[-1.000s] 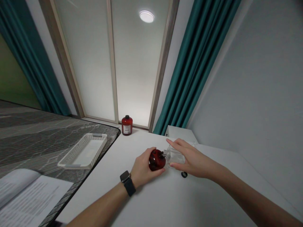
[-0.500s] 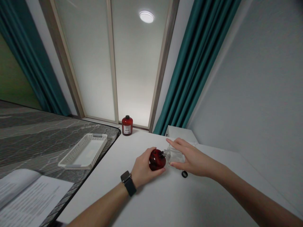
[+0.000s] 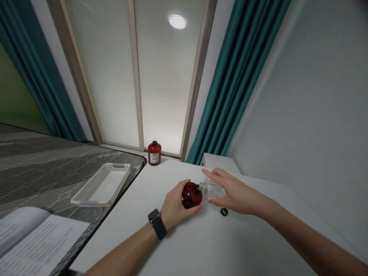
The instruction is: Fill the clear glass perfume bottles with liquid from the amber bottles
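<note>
My left hand point(image 3: 173, 207), with a dark watch on its wrist, grips a small dark red bottle point(image 3: 192, 194) tipped on its side over the white table point(image 3: 201, 245). The bottle's neck points right, into the mouth of a clear plastic bottle point(image 3: 213, 189). My right hand point(image 3: 233, 192) wraps round that clear bottle and holds it tilted toward the red one. A small black cap point(image 3: 224, 211) lies on the table just below my right hand.
A second red bottle point(image 3: 154, 152) stands upright at the table's far edge by the window. A white slotted basket point(image 3: 101, 184) rests on the grey marbled surface at left. An open book point(image 3: 31, 241) lies bottom left. Teal curtains hang either side.
Both hands and the two bottles have barely moved. The view has shifted very slightly.
</note>
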A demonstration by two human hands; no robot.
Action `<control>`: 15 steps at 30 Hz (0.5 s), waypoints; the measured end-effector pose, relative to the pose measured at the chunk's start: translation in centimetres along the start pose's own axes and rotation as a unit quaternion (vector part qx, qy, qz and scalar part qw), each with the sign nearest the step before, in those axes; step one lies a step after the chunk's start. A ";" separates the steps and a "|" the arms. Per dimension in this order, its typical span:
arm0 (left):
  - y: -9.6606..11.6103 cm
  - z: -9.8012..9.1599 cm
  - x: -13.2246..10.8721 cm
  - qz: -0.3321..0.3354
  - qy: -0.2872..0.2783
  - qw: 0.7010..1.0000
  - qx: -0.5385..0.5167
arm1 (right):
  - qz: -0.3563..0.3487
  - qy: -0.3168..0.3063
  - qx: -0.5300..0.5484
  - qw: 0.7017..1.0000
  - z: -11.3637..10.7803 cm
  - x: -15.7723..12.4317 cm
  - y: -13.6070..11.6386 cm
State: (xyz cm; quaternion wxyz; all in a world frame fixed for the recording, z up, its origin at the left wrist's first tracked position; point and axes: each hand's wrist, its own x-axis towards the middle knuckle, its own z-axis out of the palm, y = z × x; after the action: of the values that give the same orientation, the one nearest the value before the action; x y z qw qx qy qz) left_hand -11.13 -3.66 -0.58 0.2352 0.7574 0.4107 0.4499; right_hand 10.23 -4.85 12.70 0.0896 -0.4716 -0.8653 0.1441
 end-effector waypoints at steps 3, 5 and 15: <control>0.0 0.0 0.0 0.001 0.003 1.000 -0.003 | 0.000 -0.003 0.002 1.000 -0.1 0.0 0.0; -0.1 0.1 -0.1 0.001 0.005 1.000 -0.007 | 0.000 -0.004 0.003 1.000 -0.1 0.0 0.0; -0.1 0.1 0.1 -0.007 -0.008 1.000 -0.029 | -0.001 -0.006 0.001 1.000 -0.2 0.2 -0.1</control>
State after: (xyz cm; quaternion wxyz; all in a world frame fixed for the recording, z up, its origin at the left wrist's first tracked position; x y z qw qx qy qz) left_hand -11.04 -3.52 -0.70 0.2633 0.7508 0.4015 0.4537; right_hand 10.05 -4.68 12.93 0.0849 -0.4701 -0.8660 0.1478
